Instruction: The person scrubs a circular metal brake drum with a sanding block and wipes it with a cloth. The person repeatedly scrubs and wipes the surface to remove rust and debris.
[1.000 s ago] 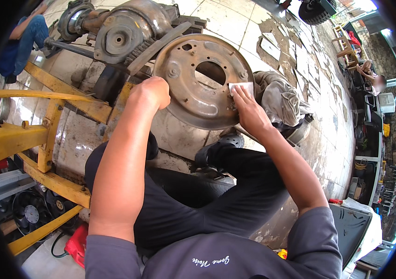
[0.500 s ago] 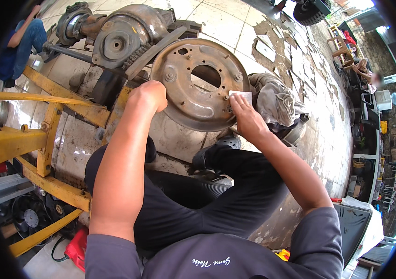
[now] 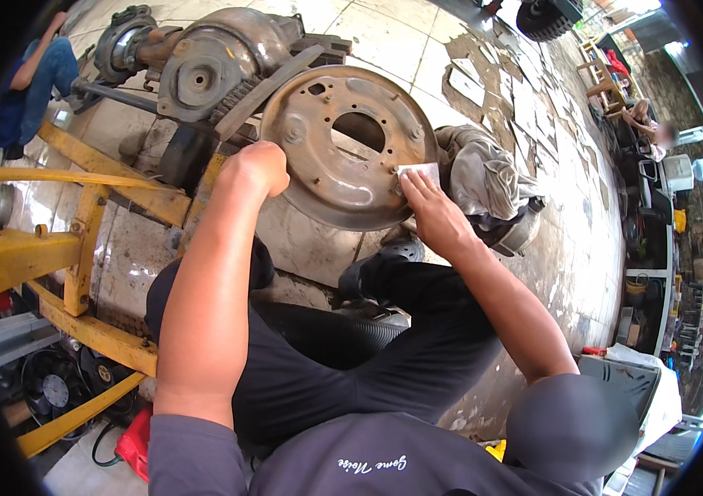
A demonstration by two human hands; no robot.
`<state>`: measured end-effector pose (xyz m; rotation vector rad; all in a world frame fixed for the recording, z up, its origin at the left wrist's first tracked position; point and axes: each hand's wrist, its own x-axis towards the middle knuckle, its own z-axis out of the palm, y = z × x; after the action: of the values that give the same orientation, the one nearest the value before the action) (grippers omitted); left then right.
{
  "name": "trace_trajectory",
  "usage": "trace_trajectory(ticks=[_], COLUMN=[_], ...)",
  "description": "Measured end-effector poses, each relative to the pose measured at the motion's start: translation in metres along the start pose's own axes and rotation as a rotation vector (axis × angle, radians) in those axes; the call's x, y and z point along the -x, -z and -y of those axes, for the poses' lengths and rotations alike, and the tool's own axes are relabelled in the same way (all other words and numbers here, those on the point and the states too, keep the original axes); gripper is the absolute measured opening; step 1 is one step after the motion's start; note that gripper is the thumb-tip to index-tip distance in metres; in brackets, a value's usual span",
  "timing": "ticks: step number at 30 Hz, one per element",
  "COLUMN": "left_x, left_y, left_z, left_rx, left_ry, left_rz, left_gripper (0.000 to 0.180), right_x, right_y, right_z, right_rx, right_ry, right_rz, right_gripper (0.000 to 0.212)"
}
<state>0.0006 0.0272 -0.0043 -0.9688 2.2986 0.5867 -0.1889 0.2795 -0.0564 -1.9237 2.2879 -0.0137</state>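
Note:
A round, rust-brown brake backing plate (image 3: 318,157) stands tilted in front of me, with a large hole in its middle and several smaller holes and studs. At its left edge my left hand (image 3: 261,165) is closed around the rim; its fingertips are hidden behind the fist. On the lower right face of the plate my right hand (image 3: 441,219) presses a small pale sheet (image 3: 426,171) that looks like sandpaper, fingers laid over it. A crumpled grey rag (image 3: 484,174) lies just right of the plate.
Behind the plate rests a big greasy axle housing (image 3: 223,54) with a wooden bar (image 3: 269,93) against it. A yellow steel frame (image 3: 79,248) stands at my left, near a red container (image 3: 133,446). Another person (image 3: 54,70) sits far left; broken tiles (image 3: 525,107) lie far right.
My right hand and the pale sheet have slid slightly toward me over the plate. My left hand keeps its hold on the rim. The whole view has shifted a little.

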Motion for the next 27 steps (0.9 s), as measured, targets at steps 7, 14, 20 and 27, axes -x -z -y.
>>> trace_trajectory(ticks=[7,14,20,27], left_x=[0.005,0.003,0.002,0.008], left_y=[0.001,0.002,0.000,0.003], left_z=[0.002,0.001,-0.001,-0.002], left_rx=[-0.010,-0.016,-0.021,0.021], left_ry=[-0.030,-0.048,-0.049,-0.025], left_rz=[-0.038,-0.036,-0.041,-0.048], left_gripper=[0.045,0.045,0.045,0.044], right_x=[-0.004,-0.004,-0.003,0.000], right_y=[0.003,0.004,-0.004,-0.002], right_z=[0.003,0.002,0.007,0.009], right_rx=[-0.041,-0.061,0.062,0.076], right_ry=[-0.053,-0.067,-0.092,-0.158], right_rz=[0.005,0.011,0.000,0.040], right_gripper=[0.060,0.061,0.056,0.059])
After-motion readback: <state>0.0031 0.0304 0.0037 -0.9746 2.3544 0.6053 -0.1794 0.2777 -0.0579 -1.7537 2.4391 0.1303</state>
